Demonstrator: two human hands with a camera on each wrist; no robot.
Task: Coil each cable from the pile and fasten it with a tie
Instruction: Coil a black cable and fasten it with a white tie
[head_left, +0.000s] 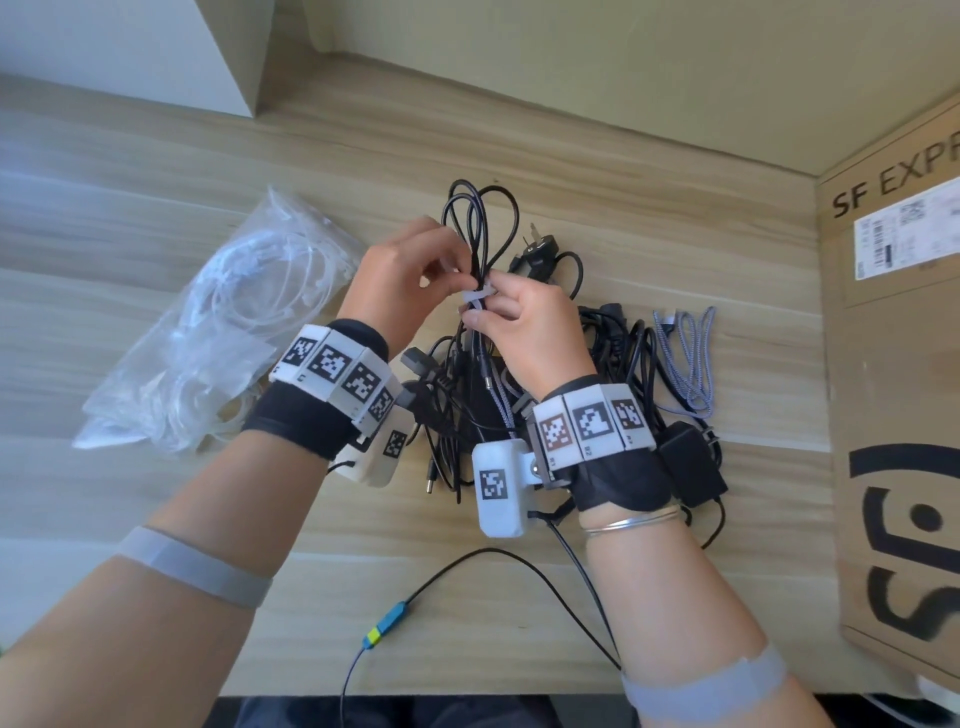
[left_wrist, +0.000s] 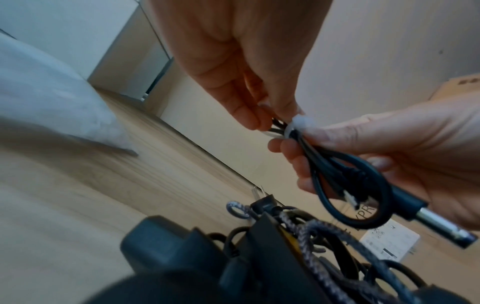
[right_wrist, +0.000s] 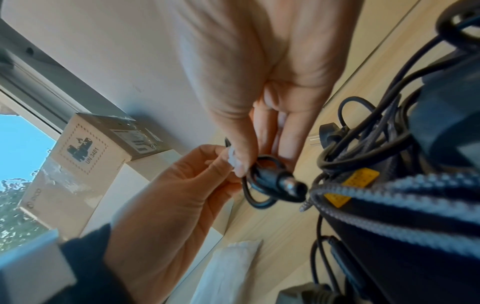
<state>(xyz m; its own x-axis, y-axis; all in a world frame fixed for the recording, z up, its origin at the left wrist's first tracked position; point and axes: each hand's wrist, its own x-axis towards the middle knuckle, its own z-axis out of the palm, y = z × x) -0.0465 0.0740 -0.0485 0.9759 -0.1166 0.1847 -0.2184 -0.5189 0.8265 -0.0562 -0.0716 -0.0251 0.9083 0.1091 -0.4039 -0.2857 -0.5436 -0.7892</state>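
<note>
The right hand (head_left: 524, 332) grips the middle of a coiled black cable (head_left: 478, 228), thumb and fingers curled round the gathered strands so the loops cannot spring apart. A white tie (head_left: 478, 299) is wrapped round that same waist, and the left hand (head_left: 405, 280) pinches it just beside the right thumb — by the look of it, drawing the strap's free end tight or pressing it closed. Both hands hold the bundle up off the tabletop (head_left: 156, 218), which keeps the strap free to pass all the way round. In the left wrist view the cable's barrel plug (left_wrist: 439, 224) hangs out below the right hand, with a short loop beside it; the longer loops fan out on the far side of the tie.

Directly beneath the tie lies the pile (head_left: 613, 364) of cables not yet coiled, black leads tangled with a power brick (head_left: 691, 462). A grey braided cable (head_left: 685, 358) rests at the pile's right edge. Left of the pile sits a clear plastic bag (head_left: 223, 332); right of it stands a cardboard box (head_left: 898, 364).

The fastening looks nearly done — the rest of the pile remains.
</note>
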